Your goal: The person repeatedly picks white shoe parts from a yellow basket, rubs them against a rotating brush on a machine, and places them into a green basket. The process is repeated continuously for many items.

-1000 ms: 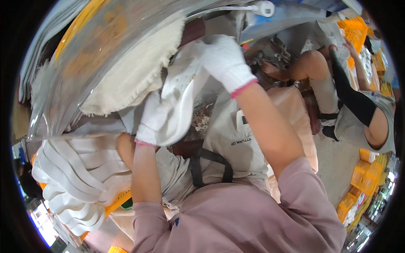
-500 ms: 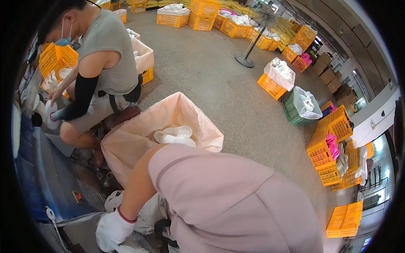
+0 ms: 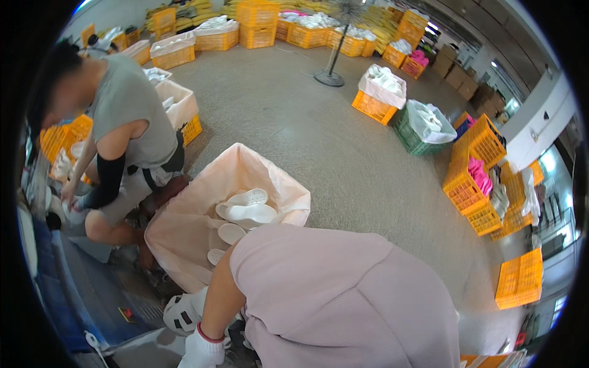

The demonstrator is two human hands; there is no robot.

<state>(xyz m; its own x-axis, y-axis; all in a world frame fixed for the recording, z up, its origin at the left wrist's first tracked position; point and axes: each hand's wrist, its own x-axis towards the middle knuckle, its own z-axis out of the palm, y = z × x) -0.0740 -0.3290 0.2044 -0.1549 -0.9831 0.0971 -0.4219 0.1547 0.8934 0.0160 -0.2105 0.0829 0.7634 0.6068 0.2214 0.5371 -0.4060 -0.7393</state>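
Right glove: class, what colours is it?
The right glove is white with a red cuff edge; the head view shows it best.

A wide grey floor (image 3: 325, 141), softly shiny under pale light, spreads across the room, with a standing fan (image 3: 329, 78) on a round base towards its far side. Orange crates (image 3: 257, 35) line the back in front of stacked yellow sacks (image 3: 195, 13), while brown cardboard boxes (image 3: 456, 76) are piled farther right beneath a dim, sloping-looking ceiling (image 3: 521, 55) with a few bright lamps. On the right a white wall or pillar (image 3: 543, 126) stands near bright glazed openings (image 3: 548, 162), their edges bent by the lens
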